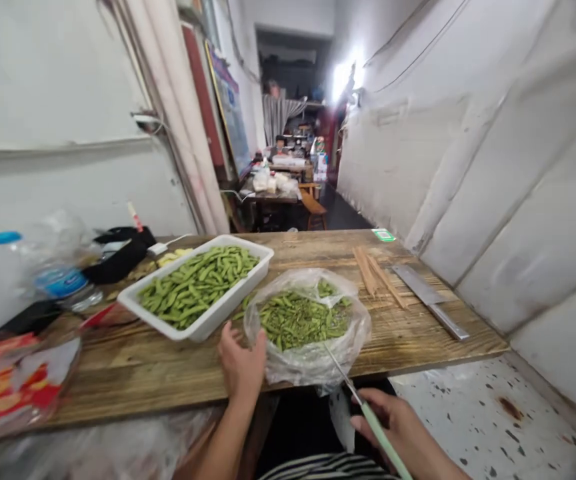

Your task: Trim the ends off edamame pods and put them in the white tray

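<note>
My left hand [243, 360] is on the near part of the wooden table, fingers apart, between a white tray and a plastic bag. Its thumb is at the bag's left side; whether it touches is hard to tell. The white tray [195, 330] is heaped with green edamame pods [198, 283]. The see-through plastic bag [313, 367] lies with its mouth spread, showing cut pods and trimmed bits [303, 320]. My right hand [393, 420] is closed around a slim metal tool with a pale green handle [381, 433]. The tool's thin metal end reaches the bag's near side.
A cleaver [423, 290] and thin wooden sticks [375, 277] lie on the right of the table [168, 377]. To the left are a water bottle [63, 280], a black pouch [118, 253] and a red package [18, 380]. A white wall [518, 200] runs along the right.
</note>
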A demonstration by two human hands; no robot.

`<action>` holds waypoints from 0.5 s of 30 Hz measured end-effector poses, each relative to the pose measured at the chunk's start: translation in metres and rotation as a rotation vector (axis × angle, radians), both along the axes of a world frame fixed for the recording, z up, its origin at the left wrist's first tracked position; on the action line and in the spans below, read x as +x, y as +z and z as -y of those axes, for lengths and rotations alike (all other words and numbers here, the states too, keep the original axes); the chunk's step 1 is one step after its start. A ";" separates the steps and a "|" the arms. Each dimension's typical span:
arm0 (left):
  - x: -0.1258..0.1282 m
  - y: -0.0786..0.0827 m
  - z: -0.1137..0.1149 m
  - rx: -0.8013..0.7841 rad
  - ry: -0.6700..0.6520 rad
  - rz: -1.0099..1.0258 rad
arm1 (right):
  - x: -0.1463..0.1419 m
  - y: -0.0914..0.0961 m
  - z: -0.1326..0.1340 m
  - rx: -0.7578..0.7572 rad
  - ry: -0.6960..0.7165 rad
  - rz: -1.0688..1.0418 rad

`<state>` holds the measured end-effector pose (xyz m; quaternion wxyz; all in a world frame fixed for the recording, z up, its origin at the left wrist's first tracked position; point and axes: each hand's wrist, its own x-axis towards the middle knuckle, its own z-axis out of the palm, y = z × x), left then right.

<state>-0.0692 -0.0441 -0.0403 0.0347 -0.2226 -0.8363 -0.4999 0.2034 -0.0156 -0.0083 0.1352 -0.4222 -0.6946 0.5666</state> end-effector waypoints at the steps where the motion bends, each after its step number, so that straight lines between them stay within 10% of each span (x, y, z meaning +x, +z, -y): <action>1: -0.006 0.002 -0.004 -0.060 -0.042 0.053 | -0.002 0.000 -0.003 -0.022 0.007 0.002; 8: -0.034 0.031 -0.053 -0.524 -0.359 0.006 | -0.001 -0.009 -0.023 -0.195 0.061 -0.015; 15: 0.001 0.088 -0.121 -0.317 -0.501 0.025 | 0.014 -0.007 -0.034 -0.238 -0.018 -0.067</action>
